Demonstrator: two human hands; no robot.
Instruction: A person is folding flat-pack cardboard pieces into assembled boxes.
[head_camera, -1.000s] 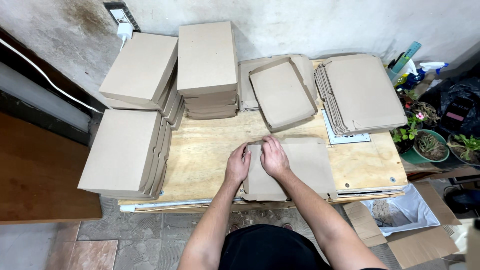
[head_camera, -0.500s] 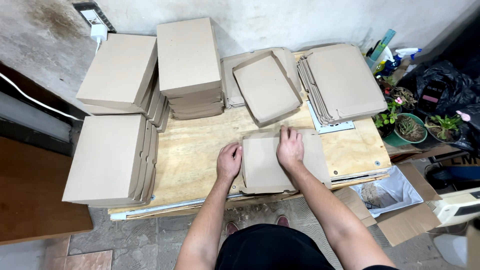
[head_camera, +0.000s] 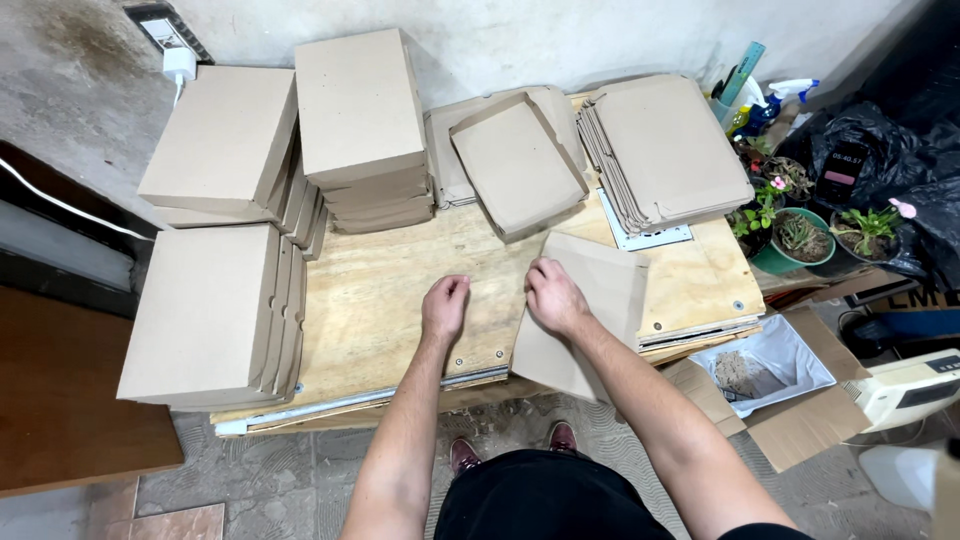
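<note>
Cardboard sheet (head_camera: 580, 310): tilted over worktop's near right edge, partly overhanging.
Right hand (head_camera: 555, 297): fingers pinch the sheet's left edge.
Left hand (head_camera: 445, 305): fingers curled, holding nothing, resting on plywood worktop (head_camera: 380, 290).
Stacks: cardboard boxes (head_camera: 360, 125) behind.

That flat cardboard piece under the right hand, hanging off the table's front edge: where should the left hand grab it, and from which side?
Probably its left edge, approached from the left. The cardboard piece lies tilted, its lower corner overhanging the plywood table, and the right hand already holds its upper left edge. The left hand rests on the table just beside it, loosely closed and holding nothing.
</note>
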